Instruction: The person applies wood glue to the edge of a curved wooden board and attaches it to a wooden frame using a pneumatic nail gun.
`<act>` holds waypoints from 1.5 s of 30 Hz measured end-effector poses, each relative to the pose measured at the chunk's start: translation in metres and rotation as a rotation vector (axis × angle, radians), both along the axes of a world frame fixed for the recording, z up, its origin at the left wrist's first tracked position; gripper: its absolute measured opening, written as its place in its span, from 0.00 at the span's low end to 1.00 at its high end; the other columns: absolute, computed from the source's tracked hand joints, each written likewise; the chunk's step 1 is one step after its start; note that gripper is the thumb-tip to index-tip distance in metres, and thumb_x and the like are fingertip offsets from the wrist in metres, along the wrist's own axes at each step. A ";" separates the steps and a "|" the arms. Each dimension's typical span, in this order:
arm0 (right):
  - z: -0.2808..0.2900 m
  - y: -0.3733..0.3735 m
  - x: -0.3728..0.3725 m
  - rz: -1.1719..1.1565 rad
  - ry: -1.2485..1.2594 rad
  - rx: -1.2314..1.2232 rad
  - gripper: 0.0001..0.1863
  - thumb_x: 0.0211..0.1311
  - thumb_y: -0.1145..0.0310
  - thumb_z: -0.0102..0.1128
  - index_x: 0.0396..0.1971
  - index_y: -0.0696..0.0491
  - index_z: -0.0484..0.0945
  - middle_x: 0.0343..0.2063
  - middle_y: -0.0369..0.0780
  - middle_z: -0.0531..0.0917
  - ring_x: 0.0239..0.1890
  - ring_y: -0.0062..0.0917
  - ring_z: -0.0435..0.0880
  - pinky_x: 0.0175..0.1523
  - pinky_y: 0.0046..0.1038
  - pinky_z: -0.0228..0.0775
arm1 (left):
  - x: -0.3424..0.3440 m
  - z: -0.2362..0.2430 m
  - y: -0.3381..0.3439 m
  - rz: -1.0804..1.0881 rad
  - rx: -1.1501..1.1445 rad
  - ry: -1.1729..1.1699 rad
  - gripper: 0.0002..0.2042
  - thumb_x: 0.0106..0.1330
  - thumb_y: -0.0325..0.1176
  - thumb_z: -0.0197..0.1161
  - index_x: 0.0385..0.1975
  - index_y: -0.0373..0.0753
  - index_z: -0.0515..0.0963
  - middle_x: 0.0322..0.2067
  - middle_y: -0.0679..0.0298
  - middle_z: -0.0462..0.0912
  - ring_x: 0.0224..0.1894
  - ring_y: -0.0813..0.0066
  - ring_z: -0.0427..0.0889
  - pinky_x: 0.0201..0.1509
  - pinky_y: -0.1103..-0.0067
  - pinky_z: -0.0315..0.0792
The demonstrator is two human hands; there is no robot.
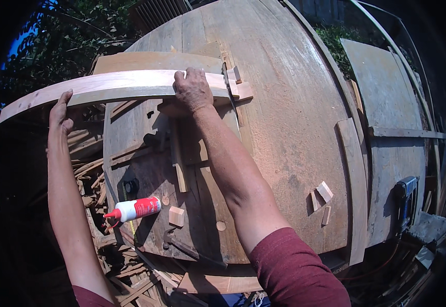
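A long pale wooden board (pixel 131 81) reaches from beyond the table's left edge toward a thin dark upright plate (pixel 228 82), which looks like a saw blade seen edge-on. My left hand (pixel 61 113) grips its overhanging part, thumb on top and the other fingers hidden beneath. Farther right, my right hand (pixel 193 90) is bent over the board close to the blade, fingers curled on its top and far edge. A wider flat panel (pixel 151 60) lies just behind the board. Beside the blade rest small wood blocks (pixel 243 91).
Sawdust covers the wooden table (pixel 294 117). Near its front left lie a white-and-red glue bottle (pixel 138 209), a hammer (pixel 182 246) and a small block (pixel 176 216). Offcuts (pixel 324 192) lie front right. A blue power tool (pixel 406 197) stands far right; scrap wood (pixel 131 271) is heaped below left.
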State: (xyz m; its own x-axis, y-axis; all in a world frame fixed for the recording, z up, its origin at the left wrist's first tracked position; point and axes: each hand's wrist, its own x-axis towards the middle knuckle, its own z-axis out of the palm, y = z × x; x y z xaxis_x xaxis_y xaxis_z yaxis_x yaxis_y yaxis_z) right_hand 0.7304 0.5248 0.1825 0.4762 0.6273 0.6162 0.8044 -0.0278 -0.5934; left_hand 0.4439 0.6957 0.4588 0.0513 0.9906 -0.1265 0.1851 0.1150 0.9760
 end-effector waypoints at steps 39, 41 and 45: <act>0.018 -0.123 -0.064 0.050 0.052 -0.008 0.17 0.58 0.68 0.57 0.45 0.62 0.73 0.43 0.58 0.76 0.52 0.52 0.77 0.66 0.56 0.64 | -0.064 0.008 -0.127 0.088 0.067 0.158 0.18 0.65 0.34 0.70 0.51 0.31 0.79 0.45 0.57 0.84 0.47 0.63 0.84 0.55 0.65 0.80; 0.018 -0.124 -0.063 0.056 0.067 0.007 0.17 0.58 0.68 0.57 0.45 0.62 0.73 0.43 0.58 0.76 0.53 0.53 0.76 0.66 0.56 0.64 | -0.069 0.009 -0.124 0.076 0.061 0.122 0.18 0.65 0.34 0.70 0.51 0.31 0.79 0.45 0.56 0.83 0.47 0.62 0.84 0.55 0.65 0.80; 0.018 -0.121 -0.063 0.053 0.071 0.032 0.17 0.58 0.69 0.57 0.45 0.62 0.73 0.43 0.58 0.76 0.54 0.54 0.76 0.67 0.56 0.64 | -0.066 0.014 -0.124 0.107 -0.017 0.053 0.18 0.65 0.33 0.71 0.50 0.30 0.78 0.46 0.54 0.83 0.47 0.58 0.84 0.57 0.62 0.80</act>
State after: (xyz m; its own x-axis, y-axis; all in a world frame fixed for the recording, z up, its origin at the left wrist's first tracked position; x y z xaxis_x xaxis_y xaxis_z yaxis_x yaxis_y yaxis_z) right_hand 0.6677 0.4039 0.2006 0.4863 0.6334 0.6019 0.7598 0.0337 -0.6493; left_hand 0.3780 0.5717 0.4725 -0.0621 0.9878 -0.1427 0.2226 0.1531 0.9628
